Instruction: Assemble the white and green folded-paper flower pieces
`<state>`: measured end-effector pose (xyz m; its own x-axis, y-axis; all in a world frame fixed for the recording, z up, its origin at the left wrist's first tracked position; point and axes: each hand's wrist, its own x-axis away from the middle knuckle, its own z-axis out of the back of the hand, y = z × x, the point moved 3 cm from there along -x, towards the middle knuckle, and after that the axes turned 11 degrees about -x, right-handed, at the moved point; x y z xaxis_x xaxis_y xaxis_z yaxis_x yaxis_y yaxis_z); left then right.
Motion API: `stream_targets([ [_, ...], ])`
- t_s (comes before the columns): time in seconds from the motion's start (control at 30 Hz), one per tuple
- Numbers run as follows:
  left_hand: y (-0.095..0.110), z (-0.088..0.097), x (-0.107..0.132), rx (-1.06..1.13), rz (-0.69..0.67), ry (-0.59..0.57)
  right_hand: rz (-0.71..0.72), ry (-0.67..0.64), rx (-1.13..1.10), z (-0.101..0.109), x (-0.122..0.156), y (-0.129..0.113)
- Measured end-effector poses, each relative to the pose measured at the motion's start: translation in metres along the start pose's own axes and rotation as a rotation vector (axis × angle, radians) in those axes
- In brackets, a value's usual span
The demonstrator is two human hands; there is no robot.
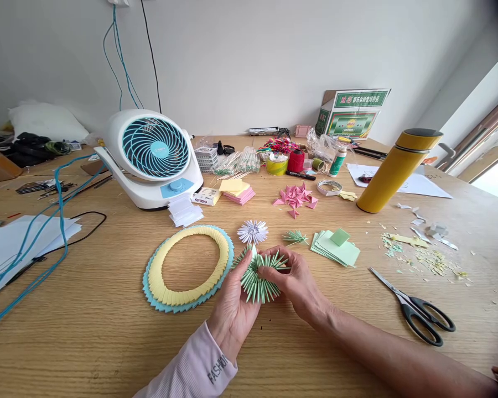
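Note:
Both hands hold a spiky green folded-paper piece (260, 276) just above the wooden table (87, 331). My left hand (231, 307) cups it from below with fingers closed around its left side. My right hand (296, 282) pinches its upper right spikes. To the left lies a yellow-and-blue folded-paper ring (188, 268). Behind the hands sit a small white spiky piece (253, 231), a small green spiky piece (295, 237) and a stack of green paper sheets (335, 247).
Black scissors (417, 307) lie at the right near paper scraps (423, 254). A yellow flask (394, 168), pink folded pieces (296, 198), a tape roll (329, 187), sticky notes (236, 190) and a white fan (153, 157) stand farther back. Blue cable (60, 221) crosses the left side.

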<state>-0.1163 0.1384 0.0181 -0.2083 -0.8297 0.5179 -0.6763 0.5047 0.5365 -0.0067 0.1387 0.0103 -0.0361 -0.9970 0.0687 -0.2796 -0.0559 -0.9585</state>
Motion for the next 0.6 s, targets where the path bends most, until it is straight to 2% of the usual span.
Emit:
stream_targets([
  [0.23, 0.0008, -0.0048, 0.0019, -0.01, -0.014, 0.01, -0.072, 0.004, -0.058, -0.0028, 0.0031, -0.0018],
  [0.6, -0.0013, 0.0019, -0.003, -0.022, 0.002, -0.015, -0.039, 0.011, -0.022, -0.0012, 0.0041, -0.0048],
])
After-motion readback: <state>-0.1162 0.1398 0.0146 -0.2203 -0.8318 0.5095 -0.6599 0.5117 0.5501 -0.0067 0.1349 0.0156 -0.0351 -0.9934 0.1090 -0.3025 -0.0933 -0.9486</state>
